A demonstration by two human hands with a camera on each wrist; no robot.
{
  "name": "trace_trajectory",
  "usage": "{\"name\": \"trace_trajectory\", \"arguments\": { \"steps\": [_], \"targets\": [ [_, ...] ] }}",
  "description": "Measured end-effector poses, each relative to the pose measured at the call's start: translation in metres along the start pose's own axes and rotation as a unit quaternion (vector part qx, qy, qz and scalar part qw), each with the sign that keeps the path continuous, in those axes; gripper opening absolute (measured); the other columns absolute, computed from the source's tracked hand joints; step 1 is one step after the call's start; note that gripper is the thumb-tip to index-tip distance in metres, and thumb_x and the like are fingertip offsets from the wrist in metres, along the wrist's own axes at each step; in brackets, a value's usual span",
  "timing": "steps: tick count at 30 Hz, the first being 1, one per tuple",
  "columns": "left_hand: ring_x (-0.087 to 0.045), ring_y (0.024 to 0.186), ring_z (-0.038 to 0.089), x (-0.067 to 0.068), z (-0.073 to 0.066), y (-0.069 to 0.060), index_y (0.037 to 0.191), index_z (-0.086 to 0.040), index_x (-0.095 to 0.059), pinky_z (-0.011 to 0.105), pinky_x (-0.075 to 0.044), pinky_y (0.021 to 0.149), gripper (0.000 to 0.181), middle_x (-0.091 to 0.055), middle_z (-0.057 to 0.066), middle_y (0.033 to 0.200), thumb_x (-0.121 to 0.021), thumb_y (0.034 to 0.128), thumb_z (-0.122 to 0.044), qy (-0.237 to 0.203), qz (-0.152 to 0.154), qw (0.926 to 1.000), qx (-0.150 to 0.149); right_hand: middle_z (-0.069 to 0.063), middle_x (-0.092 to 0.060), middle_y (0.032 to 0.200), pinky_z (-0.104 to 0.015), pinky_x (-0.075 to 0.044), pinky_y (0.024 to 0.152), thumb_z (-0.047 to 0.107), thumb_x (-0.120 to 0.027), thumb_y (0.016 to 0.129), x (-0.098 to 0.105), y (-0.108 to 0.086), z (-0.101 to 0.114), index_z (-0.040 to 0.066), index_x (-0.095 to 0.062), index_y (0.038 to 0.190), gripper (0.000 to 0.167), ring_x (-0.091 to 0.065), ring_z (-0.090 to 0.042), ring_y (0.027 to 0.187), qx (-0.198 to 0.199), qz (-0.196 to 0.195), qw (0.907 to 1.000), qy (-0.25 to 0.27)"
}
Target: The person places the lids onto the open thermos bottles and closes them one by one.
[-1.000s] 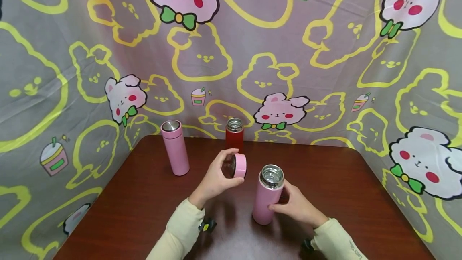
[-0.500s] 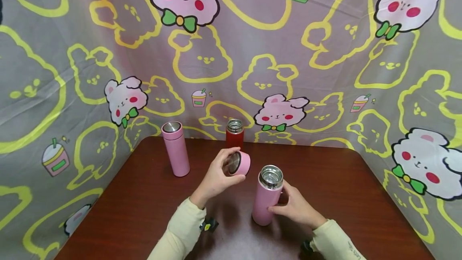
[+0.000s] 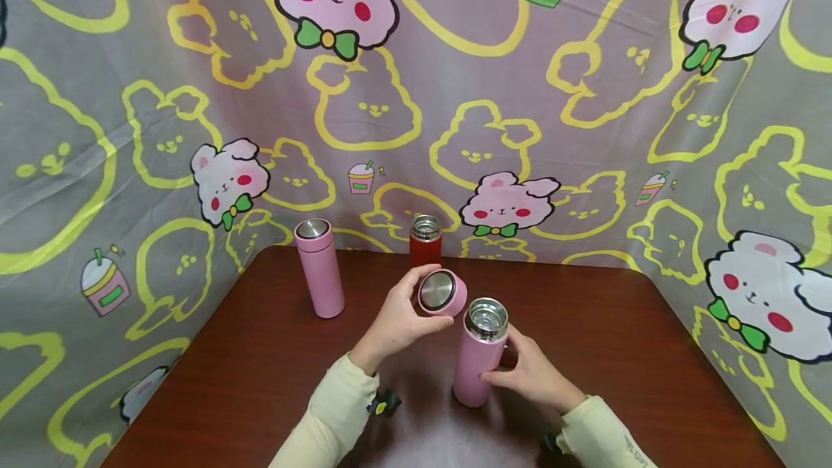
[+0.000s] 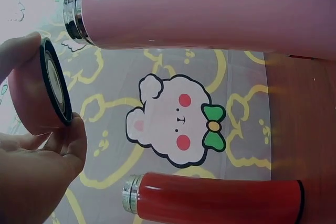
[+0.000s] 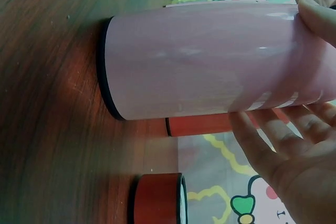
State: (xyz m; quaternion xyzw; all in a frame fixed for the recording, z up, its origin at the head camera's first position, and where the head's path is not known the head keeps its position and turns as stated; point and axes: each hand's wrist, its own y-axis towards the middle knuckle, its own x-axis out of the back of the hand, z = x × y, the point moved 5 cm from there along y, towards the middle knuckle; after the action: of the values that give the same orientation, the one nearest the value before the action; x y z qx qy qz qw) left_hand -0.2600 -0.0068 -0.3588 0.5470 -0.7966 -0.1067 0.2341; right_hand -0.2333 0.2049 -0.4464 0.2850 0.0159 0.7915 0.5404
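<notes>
My left hand (image 3: 399, 320) pinches a pink bottle lid (image 3: 455, 297) between thumb and fingers. The lid is tilted, its steel-lined underside facing me, just left of and a little above an uncapped pink thermos bottle (image 3: 477, 370). Lid and bottle stay apart; in the left wrist view a gap separates the lid (image 4: 34, 95) from the bare steel neck (image 4: 76, 11). Around the bottle's body curls my right hand (image 3: 536, 374), thumb on the near side. The bottle is almost upright; whether its base touches the table I cannot tell.
Another pink thermos (image 3: 320, 273), capped, stands at the back left of the brown table (image 3: 260, 367). Behind my left hand is an uncapped red thermos (image 3: 425, 244). A red lid (image 5: 157, 198) rests on the table in the right wrist view. Patterned cloth (image 3: 377, 136) encloses the table.
My left hand has moved slightly right toward the bottle, turning the lid so that its underside shows more. The right hand and its bottle have barely moved.
</notes>
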Motion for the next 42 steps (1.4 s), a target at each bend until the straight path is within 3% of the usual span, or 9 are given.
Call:
{"name": "trace_trajectory", "arguments": {
  "steps": [5, 12, 20, 30, 42],
  "targets": [
    [-0.054, 0.11, 0.019, -0.004, -0.006, 0.002, 0.134, -0.009, -0.043, 0.035, -0.047, 0.092, 0.075, -0.056, 0.005, 0.124, -0.082, 0.0701, -0.007, -0.018, 0.008, 0.9998, 0.006, -0.008, -0.057, 0.122, -0.039, -0.052, 0.082, 0.019, -0.083, 0.073, 0.001, 0.0, -0.002, 0.014, -0.041, 0.135, 0.075, -0.062, -0.019, 0.101, -0.013, 0.02, 0.9996, 0.01],
    [-0.055, 0.107, 0.014, -0.015, -0.01, 0.005, 0.131, -0.011, -0.047, 0.031, -0.048, 0.09, 0.068, -0.057, 0.001, 0.12, -0.081, 0.0724, -0.012, -0.012, 0.031, 0.9993, -0.019, -0.016, -0.051, 0.129, -0.035, -0.054, 0.079, 0.009, -0.078, 0.078, 0.003, -0.006, -0.007, 0.007, -0.031, 0.143, 0.08, -0.063, -0.022, 0.1, -0.034, 0.053, 0.9965, 0.054],
    [-0.052, 0.109, 0.014, -0.027, -0.017, 0.009, 0.132, -0.014, -0.048, 0.032, -0.046, 0.093, 0.068, -0.054, -0.002, 0.12, -0.081, 0.0729, -0.016, 0.0, 0.046, 0.9973, -0.057, -0.02, -0.054, 0.123, -0.034, -0.053, 0.079, 0.007, -0.074, 0.081, 0.003, -0.01, -0.017, 0.002, -0.037, 0.138, 0.068, -0.063, -0.022, 0.1, -0.014, 0.057, 0.9964, 0.062],
    [-0.054, 0.106, 0.011, -0.037, -0.017, 0.009, 0.133, -0.013, -0.047, 0.03, -0.047, 0.09, 0.071, -0.057, -0.002, 0.122, -0.082, 0.0724, -0.018, 0.03, 0.052, 0.9977, -0.031, -0.021, -0.053, 0.126, -0.037, -0.051, 0.084, 0.008, -0.071, 0.084, 0.004, -0.012, -0.019, 0.0, -0.038, 0.138, 0.063, -0.061, -0.019, 0.105, -0.018, 0.072, 0.9953, 0.063],
    [-0.053, 0.106, 0.009, -0.043, -0.017, 0.011, 0.132, -0.014, -0.05, 0.028, -0.046, 0.09, 0.068, -0.056, -0.004, 0.12, -0.082, 0.0721, -0.018, 0.039, 0.068, 0.9951, -0.06, -0.016, -0.053, 0.128, -0.037, -0.049, 0.087, 0.006, -0.067, 0.087, 0.005, -0.012, -0.023, -0.001, -0.04, 0.138, 0.058, -0.059, -0.017, 0.107, -0.004, 0.08, 0.9949, 0.062]
  ]
}}
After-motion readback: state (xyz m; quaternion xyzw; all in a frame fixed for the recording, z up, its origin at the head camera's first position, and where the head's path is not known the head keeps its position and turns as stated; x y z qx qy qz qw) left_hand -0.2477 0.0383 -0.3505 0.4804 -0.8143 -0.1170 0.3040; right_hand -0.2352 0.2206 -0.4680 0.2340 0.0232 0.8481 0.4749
